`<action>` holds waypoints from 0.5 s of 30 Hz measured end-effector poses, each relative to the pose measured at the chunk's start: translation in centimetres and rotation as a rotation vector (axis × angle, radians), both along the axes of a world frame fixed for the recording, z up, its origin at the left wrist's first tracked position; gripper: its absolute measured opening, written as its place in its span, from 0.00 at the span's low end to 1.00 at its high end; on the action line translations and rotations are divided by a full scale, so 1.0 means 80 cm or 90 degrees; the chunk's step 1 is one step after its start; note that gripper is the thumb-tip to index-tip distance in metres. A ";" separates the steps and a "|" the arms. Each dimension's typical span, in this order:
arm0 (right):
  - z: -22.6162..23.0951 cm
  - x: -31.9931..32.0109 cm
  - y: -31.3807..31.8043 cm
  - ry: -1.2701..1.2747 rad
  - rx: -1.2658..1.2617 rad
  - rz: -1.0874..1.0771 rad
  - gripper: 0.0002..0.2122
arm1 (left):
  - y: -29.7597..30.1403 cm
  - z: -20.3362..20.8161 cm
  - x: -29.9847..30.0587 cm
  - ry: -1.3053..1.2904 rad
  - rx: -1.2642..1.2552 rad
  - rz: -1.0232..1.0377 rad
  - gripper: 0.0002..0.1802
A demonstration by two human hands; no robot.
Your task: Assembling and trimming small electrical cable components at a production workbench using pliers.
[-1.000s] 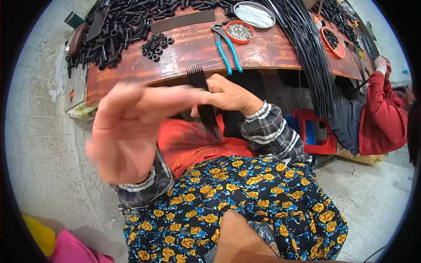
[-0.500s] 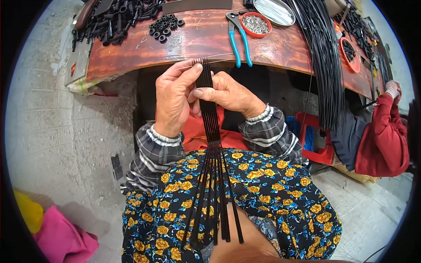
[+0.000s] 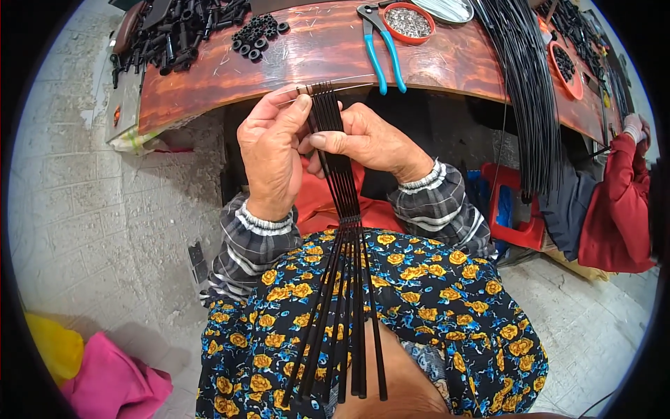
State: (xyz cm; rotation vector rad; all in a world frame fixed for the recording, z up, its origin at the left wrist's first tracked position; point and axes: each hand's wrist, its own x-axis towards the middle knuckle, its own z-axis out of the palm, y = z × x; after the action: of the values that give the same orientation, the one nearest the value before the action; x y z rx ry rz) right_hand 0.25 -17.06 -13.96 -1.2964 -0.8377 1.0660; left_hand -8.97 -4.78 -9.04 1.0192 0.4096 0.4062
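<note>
A flat row of thin black rods [image 3: 343, 192] hangs upright between my hands, side by side at the top. A narrow band of links or joints crosses them at mid-length, and below it their lower ends spread over my lap. My left hand [image 3: 271, 150] pinches the top end between thumb and fingers. With its thumb across the front, my right hand [image 3: 373, 143] grips the row a little lower; its fingers are partly hidden behind. Thin metal wires [image 3: 354, 87] stick out sideways at the top ends; whether they pass through the rods I cannot tell.
On the wooden table [image 3: 307, 59] ahead lie blue-handled pliers [image 3: 384, 59], a red dish of small metal pieces [image 3: 408, 25], black rings [image 3: 255, 45] and black tube-like parts [image 3: 183, 35]. Long black rods [image 3: 523, 105] hang over the edge. A person in a red sleeve [image 3: 618, 202] sits at right.
My left hand has shifted slightly left with the top of the rods, and the row tilts more. The table scene sits a little higher in view. Both hands keep their hold.
</note>
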 end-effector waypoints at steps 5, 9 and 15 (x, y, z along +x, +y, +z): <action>0.023 -0.004 0.000 0.091 0.050 0.013 0.14 | 0.005 -0.004 -0.005 0.020 -0.017 -0.011 0.10; 0.021 -0.005 -0.002 0.084 0.041 0.007 0.13 | 0.006 -0.008 -0.003 0.038 -0.053 -0.011 0.09; 0.023 -0.003 -0.001 0.105 0.052 0.003 0.13 | 0.005 -0.005 -0.002 -0.003 -0.048 -0.023 0.07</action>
State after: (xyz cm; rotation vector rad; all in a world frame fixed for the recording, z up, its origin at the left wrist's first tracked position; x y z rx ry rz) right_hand 0.02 -17.13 -12.10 -1.1227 -0.7530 1.1147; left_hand -9.10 -4.40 -9.42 0.9507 0.3985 0.3584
